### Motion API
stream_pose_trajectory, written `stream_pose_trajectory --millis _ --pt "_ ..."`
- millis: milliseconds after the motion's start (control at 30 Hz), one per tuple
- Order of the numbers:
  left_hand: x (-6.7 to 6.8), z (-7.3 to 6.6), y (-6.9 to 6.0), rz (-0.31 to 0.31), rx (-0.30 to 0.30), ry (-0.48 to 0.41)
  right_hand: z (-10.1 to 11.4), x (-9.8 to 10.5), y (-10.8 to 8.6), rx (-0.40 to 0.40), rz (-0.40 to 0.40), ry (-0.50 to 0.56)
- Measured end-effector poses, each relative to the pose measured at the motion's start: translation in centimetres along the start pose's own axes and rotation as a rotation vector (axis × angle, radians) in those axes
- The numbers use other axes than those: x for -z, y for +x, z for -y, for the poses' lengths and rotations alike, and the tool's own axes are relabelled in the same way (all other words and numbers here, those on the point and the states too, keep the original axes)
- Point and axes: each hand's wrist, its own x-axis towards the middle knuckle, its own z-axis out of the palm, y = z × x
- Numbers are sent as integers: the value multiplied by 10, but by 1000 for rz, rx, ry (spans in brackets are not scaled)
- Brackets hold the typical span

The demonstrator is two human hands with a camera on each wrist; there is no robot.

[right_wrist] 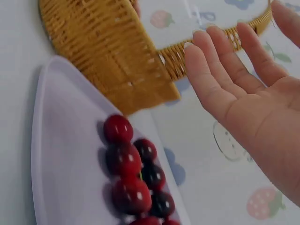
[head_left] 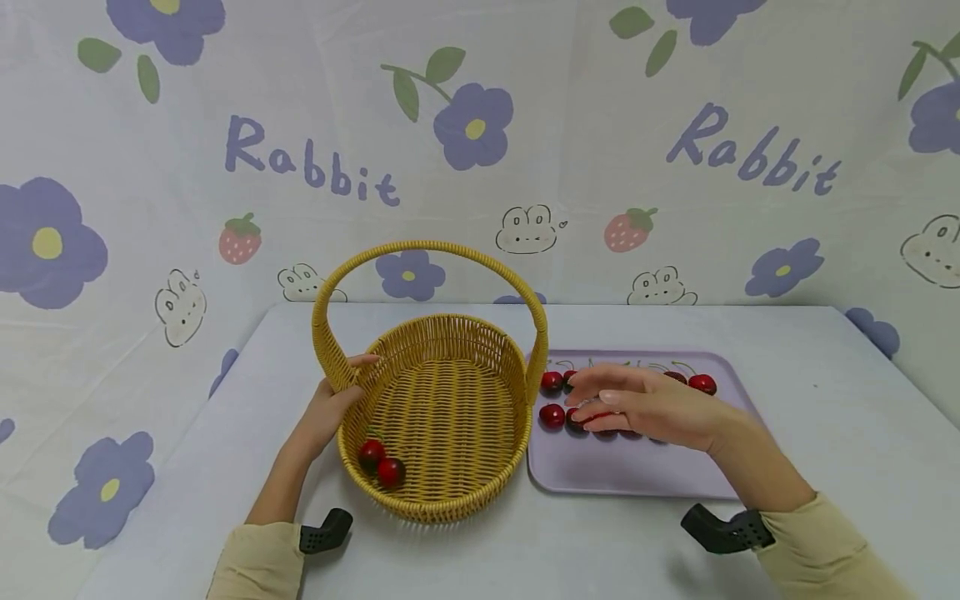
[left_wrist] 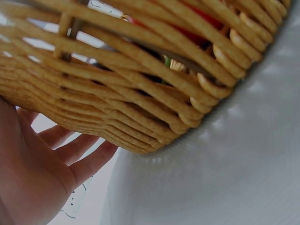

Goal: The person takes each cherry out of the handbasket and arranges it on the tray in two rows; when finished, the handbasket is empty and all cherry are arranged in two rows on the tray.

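Observation:
A yellow woven basket (head_left: 438, 417) with a tall arched handle stands in the middle of the head view. Two dark red cherries (head_left: 391, 472) lie at its near left inside. My left hand (head_left: 330, 410) holds the basket's left side by the foot of the handle; in the left wrist view its fingers (left_wrist: 93, 161) reach along the outer wall. My right hand (head_left: 660, 407), fingers extended and nothing in them, hovers over a lilac tray (head_left: 622, 475). Cherries with green stems (head_left: 552, 416) lie in two rows on the tray, partly hidden by that hand.
The tray sits right up against the basket's right side. Both stand on a white-covered table (head_left: 480, 558). Behind rises a cloth backdrop (head_left: 585, 108) printed with flowers, rabbits and strawberries. A black wrist device (head_left: 726, 531) shows at each sleeve.

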Motion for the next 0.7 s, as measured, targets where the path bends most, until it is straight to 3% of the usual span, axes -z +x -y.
stream_pose_trajectory --millis 333,700 --pt "0 0 -1 -3 0 16 -1 -25 35 24 64 10" --pt "0 -1 -1 -4 8 19 -6 -47 71 -93 -43 -41"
